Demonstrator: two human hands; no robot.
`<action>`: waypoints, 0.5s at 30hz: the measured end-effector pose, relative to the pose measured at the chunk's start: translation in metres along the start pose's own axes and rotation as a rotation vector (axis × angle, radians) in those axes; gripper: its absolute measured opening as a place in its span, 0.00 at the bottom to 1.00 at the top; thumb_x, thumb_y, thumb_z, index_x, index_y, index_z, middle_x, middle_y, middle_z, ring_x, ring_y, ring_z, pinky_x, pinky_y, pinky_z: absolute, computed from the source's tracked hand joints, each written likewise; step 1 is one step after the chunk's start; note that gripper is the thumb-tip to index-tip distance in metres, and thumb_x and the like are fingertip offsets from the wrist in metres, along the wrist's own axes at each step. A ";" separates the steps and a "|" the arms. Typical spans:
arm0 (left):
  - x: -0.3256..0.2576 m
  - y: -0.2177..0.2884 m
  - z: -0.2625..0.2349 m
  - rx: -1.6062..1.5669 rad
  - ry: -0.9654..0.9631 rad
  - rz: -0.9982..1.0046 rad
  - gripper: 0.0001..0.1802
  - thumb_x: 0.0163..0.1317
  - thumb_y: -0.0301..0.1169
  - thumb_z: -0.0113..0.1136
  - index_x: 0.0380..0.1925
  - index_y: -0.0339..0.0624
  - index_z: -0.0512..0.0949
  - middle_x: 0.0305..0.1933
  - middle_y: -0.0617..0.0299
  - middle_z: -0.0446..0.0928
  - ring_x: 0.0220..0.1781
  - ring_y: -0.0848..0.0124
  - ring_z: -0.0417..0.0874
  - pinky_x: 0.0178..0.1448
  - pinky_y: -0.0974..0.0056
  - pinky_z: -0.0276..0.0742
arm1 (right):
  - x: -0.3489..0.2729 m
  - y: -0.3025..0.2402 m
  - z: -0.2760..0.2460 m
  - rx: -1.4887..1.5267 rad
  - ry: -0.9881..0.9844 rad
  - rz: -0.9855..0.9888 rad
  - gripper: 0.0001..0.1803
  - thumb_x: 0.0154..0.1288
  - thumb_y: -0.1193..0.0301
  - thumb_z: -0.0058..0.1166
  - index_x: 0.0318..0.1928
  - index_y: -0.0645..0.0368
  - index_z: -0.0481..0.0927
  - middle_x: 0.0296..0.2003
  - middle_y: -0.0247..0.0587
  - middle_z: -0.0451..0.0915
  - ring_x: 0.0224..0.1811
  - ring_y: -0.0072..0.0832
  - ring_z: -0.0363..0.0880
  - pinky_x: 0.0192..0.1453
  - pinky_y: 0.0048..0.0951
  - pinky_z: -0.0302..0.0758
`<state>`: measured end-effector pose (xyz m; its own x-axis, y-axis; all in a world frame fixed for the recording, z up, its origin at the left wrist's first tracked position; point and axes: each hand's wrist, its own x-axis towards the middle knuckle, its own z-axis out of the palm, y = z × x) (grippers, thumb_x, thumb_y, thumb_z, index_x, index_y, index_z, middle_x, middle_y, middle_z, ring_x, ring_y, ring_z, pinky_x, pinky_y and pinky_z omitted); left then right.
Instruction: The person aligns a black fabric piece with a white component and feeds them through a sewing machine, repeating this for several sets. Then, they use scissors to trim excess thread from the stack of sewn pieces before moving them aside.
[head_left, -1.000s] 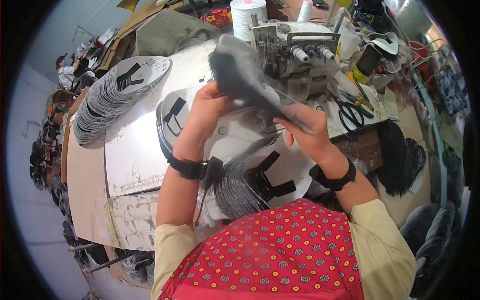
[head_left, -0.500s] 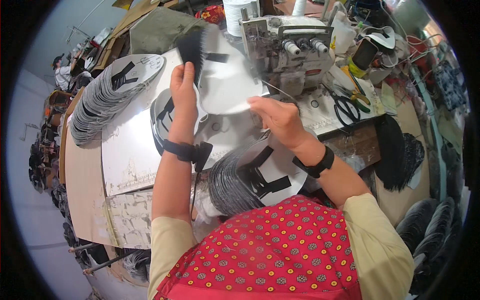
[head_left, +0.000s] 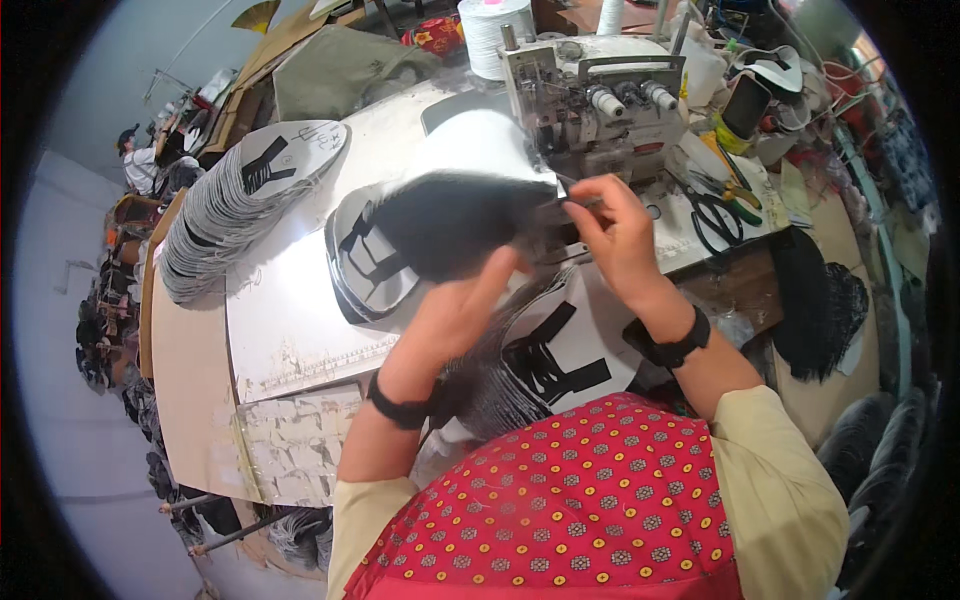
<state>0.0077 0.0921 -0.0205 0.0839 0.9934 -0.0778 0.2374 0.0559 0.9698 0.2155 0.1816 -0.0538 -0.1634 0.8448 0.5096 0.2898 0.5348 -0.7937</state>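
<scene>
A sole-shaped slipper piece (head_left: 450, 215), white on one side and fuzzy black on the other, is bent over in front of the sewing machine (head_left: 610, 105). At the edge beside the machine, my right hand (head_left: 618, 235) pinches it between thumb and fingers. My left hand (head_left: 455, 310) is just under its black side, smeared by motion; whether it touches the piece I cannot tell. Left of it lies a white sole piece with black straps (head_left: 375, 255). Below my hands sits a stack of similar strapped pieces (head_left: 570, 350), partly hidden by my left wrist.
Another fanned stack (head_left: 235, 210) lies at the left of the white table (head_left: 290, 320). Black scissors (head_left: 715, 220) and yellow-handled pliers (head_left: 740, 205) rest right of the machine. Behind stand white thread cones (head_left: 497, 35). Dark fuzzy pieces (head_left: 815, 305) lie at the right. A person works far left.
The slipper piece has tipped over, so its black side now faces me. My left hand has come off its upper left edge, down and to the right; my right hand has shifted right with its edge.
</scene>
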 end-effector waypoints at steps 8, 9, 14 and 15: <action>0.083 -0.004 -0.045 0.829 0.959 0.920 0.52 0.43 0.41 0.81 0.66 0.36 0.63 0.65 0.49 0.69 0.66 0.48 0.70 0.71 0.50 0.62 | -0.045 -0.002 -0.030 -0.216 -0.348 -0.224 0.12 0.56 0.78 0.63 0.42 0.63 0.83 0.42 0.45 0.83 0.47 0.44 0.79 0.52 0.39 0.75; 0.077 0.018 -0.055 1.001 0.574 0.969 0.41 0.47 0.39 0.76 0.62 0.44 0.70 0.60 0.56 0.75 0.67 0.58 0.72 0.72 0.52 0.62 | -0.051 -0.002 -0.029 -0.208 -0.325 -0.215 0.13 0.56 0.78 0.62 0.44 0.63 0.83 0.43 0.46 0.82 0.47 0.45 0.78 0.53 0.39 0.75; 0.076 -0.002 -0.090 1.507 0.278 0.732 0.25 0.57 0.29 0.60 0.56 0.58 0.75 0.38 0.65 0.74 0.35 0.68 0.81 0.46 0.60 0.75 | -0.050 -0.008 -0.030 -0.234 -0.338 -0.340 0.13 0.57 0.79 0.61 0.44 0.63 0.82 0.44 0.46 0.82 0.48 0.46 0.78 0.53 0.40 0.75; 0.067 -0.007 -0.097 1.546 0.301 0.686 0.25 0.56 0.27 0.59 0.56 0.60 0.75 0.37 0.64 0.73 0.32 0.67 0.80 0.39 0.61 0.76 | -0.049 -0.008 -0.030 -0.239 -0.335 -0.346 0.13 0.57 0.79 0.61 0.44 0.63 0.82 0.44 0.46 0.82 0.48 0.46 0.78 0.53 0.40 0.75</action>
<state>-0.0823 0.1678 -0.0106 0.4335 0.7850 0.4425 0.8946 -0.3160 -0.3159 0.2496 0.1349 -0.0625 -0.5682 0.6000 0.5632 0.3659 0.7972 -0.4801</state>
